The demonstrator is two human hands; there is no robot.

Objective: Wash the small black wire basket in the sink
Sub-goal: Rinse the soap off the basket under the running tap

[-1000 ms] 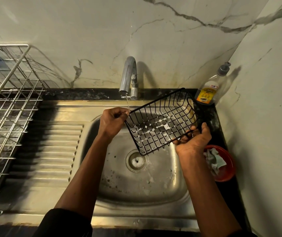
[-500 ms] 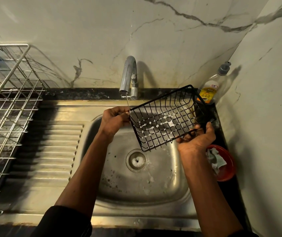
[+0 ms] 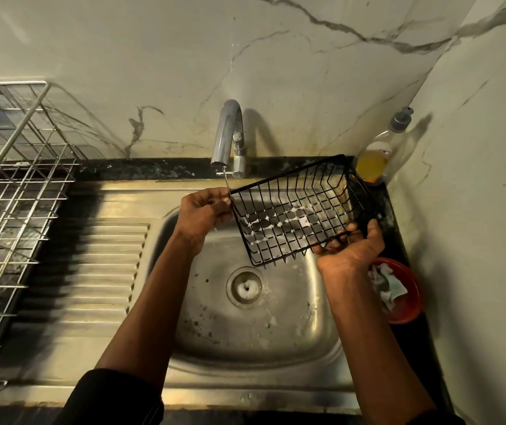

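The small black wire basket hangs tilted over the steel sink, its open side facing me and white suds clinging to its mesh floor. My left hand grips its left corner, right under the chrome tap. A thin stream of water falls from the spout onto that corner. My right hand holds the basket's near right edge from below. The drain lies beneath the basket.
A soap bottle stands in the back right corner, just behind the basket. A red bowl with a crumpled cloth sits right of the sink. A steel dish rack stands at the left beside the ribbed drainboard.
Both hands have lifted the basket and shifted it right and back. Its far corner now overlaps the soap bottle, and its left corner stays under the water stream.
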